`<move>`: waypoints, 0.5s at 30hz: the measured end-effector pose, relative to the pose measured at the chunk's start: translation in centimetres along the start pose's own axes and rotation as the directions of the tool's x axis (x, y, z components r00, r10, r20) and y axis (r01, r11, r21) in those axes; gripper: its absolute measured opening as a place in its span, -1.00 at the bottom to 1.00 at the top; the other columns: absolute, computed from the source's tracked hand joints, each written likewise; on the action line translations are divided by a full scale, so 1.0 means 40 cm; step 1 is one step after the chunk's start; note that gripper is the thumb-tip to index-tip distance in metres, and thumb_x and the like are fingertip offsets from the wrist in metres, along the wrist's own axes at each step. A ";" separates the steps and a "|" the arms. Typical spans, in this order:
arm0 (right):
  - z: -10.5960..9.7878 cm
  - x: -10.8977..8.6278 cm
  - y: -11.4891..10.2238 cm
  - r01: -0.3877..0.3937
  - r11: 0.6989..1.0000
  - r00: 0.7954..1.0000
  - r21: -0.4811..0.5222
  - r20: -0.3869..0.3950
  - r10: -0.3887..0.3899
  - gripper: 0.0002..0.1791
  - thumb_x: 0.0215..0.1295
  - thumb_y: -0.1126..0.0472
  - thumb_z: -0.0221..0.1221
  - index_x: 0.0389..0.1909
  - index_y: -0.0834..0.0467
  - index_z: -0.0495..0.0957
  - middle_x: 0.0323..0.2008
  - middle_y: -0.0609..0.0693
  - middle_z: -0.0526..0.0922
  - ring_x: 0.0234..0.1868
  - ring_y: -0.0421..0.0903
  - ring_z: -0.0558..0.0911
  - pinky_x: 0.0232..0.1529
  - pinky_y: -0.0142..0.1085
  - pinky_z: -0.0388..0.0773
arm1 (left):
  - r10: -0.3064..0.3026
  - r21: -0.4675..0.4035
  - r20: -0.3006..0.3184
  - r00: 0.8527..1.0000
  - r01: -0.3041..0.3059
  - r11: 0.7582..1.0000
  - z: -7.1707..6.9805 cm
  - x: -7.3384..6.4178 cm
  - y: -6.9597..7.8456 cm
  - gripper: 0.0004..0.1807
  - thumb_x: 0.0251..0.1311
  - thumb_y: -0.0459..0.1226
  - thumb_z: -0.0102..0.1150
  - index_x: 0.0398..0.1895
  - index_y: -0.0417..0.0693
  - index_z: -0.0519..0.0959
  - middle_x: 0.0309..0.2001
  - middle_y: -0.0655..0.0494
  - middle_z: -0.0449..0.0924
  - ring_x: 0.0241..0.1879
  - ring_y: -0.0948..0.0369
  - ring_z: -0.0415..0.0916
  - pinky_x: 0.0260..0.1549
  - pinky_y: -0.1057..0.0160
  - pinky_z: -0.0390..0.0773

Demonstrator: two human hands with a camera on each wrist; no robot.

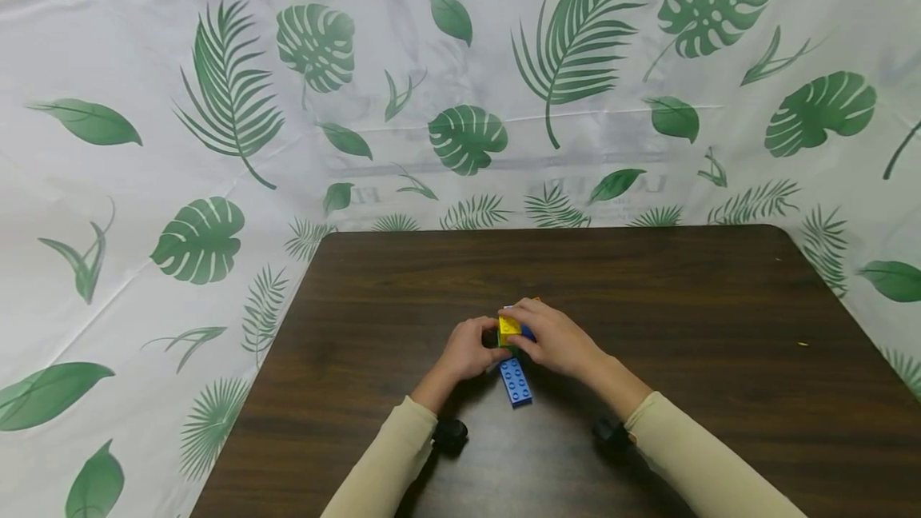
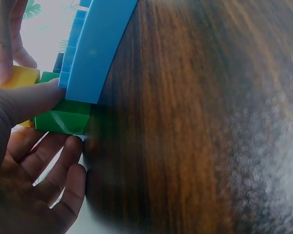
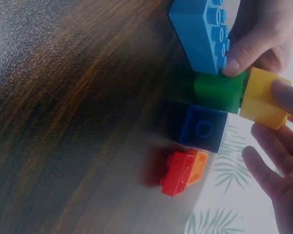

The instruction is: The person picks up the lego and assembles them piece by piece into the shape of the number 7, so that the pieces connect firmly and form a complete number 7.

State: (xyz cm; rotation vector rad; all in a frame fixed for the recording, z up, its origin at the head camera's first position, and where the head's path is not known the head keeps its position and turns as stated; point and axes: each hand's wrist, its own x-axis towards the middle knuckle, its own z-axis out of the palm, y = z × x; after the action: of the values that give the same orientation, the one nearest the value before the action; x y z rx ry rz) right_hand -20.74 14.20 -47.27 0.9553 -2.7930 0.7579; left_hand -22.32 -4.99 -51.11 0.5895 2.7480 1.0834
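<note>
My left hand holds the green brick between thumb and fingers, low at the tabletop. From the other side my right hand pinches the yellow brick, thumb on one face and fingers opposite. In the right wrist view the yellow brick sits against the studded top of the green one, slightly tilted. A long light-blue brick with studs up lies on the near side, its end close to my left thumb. The dark-blue brick stands beside the green brick, partly hidden by my right hand in the head view.
A red brick and an orange brick lie together past the dark-blue one. The brown wooden table extends around the hands. Behind it hangs a white sheet printed with green leaves.
</note>
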 end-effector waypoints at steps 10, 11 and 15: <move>0.003 0.001 0.003 0.021 0.999 1.000 -0.045 -0.016 -0.022 -0.51 0.20 0.08 0.31 0.17 0.05 0.53 0.03 -0.04 0.62 0.03 -0.08 0.58 0.05 -0.09 0.52 | 0.006 0.005 0.002 1.000 -0.006 1.000 0.001 0.001 0.002 -0.60 0.02 -0.09 0.42 -0.04 0.05 0.63 -0.12 0.17 0.65 -0.16 0.22 0.54 -0.12 0.19 0.50; 0.002 0.001 0.002 0.022 0.999 1.000 -0.049 -0.021 -0.023 -0.51 0.19 0.08 0.31 0.16 0.05 0.53 0.02 -0.04 0.62 0.02 -0.08 0.58 0.04 -0.09 0.52 | 0.008 0.007 0.000 1.000 -0.008 1.000 0.001 0.001 0.002 -0.60 0.02 -0.09 0.42 -0.05 0.05 0.63 -0.13 0.18 0.65 -0.17 0.22 0.54 -0.13 0.19 0.50; 0.003 0.003 -0.002 0.027 0.997 0.999 -0.073 -0.029 -0.029 -0.52 0.18 0.07 0.32 0.14 0.05 0.55 0.00 -0.03 0.63 -0.01 -0.08 0.60 0.01 -0.09 0.54 | 0.013 0.024 -0.004 1.000 -0.013 1.000 0.004 0.000 0.000 -0.62 0.03 -0.09 0.41 -0.06 0.06 0.63 -0.14 0.18 0.65 -0.18 0.23 0.53 -0.14 0.19 0.49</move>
State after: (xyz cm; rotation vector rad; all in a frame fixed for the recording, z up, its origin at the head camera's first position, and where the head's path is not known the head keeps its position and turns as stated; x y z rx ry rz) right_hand -20.76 14.02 -47.32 0.9599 -2.7548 0.6568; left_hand -22.27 -4.88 -51.22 0.6104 2.7686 1.0566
